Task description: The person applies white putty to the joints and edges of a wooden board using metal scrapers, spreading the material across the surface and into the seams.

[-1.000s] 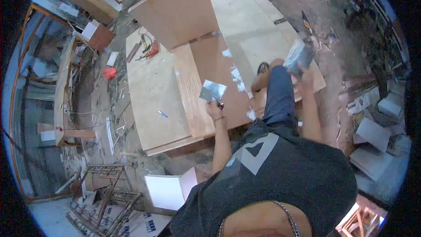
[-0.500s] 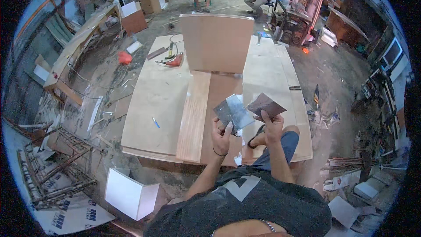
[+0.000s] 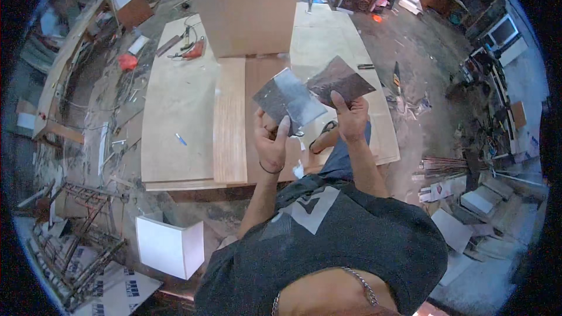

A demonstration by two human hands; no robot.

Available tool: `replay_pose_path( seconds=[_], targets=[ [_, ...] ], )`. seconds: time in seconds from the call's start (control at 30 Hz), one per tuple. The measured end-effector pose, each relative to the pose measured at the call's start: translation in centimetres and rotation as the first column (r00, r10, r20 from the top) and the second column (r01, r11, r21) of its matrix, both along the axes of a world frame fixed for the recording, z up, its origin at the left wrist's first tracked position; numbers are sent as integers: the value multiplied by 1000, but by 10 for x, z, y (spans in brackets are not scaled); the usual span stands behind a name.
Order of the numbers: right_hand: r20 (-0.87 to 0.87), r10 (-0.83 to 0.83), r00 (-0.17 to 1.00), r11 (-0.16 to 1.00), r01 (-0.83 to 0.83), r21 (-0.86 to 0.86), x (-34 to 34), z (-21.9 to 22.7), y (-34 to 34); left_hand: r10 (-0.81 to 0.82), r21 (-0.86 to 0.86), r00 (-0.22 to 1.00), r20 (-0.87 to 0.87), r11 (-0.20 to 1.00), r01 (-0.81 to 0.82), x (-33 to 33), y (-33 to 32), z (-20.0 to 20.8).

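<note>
My left hand (image 3: 272, 146) pinches the lower edge of a thin square grey sheet (image 3: 287, 96), partly dark and partly shiny, with the thumb on top. My right hand (image 3: 352, 118) grips a similar dark brown sheet (image 3: 343, 80) by its near corner, thumb over its face. The sheets are side by side, tilted toward me, their inner edges meeting or slightly overlapping in view. Beneath them lies a low plywood platform (image 3: 170, 105) bearing a striped light-wood board (image 3: 230, 123) and a brown board (image 3: 261, 70). One of my legs rests on the platform, below the right hand.
An upright wooden panel (image 3: 246, 17) stands at the platform's far side. Left of it lies a red power drill (image 3: 194, 50) with a cord; a blue pen (image 3: 181, 139) is nearer. A folded white panel (image 3: 170, 247) stands on the floor at lower left. Scraps litter the floor around.
My view has tipped downward and turned slightly to the right, and the people at the back are no longer in it. Both hands keep their sheets, which now appear larger and higher in the picture.
</note>
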State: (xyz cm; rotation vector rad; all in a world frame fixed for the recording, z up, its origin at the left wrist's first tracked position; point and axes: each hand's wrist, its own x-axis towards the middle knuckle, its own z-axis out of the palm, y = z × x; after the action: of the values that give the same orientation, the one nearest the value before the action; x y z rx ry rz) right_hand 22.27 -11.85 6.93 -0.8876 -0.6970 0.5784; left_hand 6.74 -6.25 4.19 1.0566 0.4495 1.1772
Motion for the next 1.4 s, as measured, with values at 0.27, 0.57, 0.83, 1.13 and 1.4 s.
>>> replay_pose_path(
  seconds=[0.27, 0.57, 0.83, 1.13, 1.4],
  targets=[
    [300, -126, 946, 987, 150, -59, 2, -11, -14, 39, 3, 999, -14, 999, -39, 9, -8, 13],
    [606, -244, 757, 969, 216, 121, 1, 5, -17, 101, 12, 993, -61, 995, -100, 16, -20, 18],
    [716, -259, 648, 963, 235, 136, 6, 0, -27, 120, -45, 991, -62, 991, -123, 14, -28, 15],
    [821, -311, 479, 931, 327, 162, 2, -16, -29, 220, -83, 975, -17, 972, -220, 6, -32, 22],
    [827, -172, 535, 978, 193, 78, 14, -16, -26, 217, -79, 975, -53, 972, -221, 0, -12, 5]
  ],
)
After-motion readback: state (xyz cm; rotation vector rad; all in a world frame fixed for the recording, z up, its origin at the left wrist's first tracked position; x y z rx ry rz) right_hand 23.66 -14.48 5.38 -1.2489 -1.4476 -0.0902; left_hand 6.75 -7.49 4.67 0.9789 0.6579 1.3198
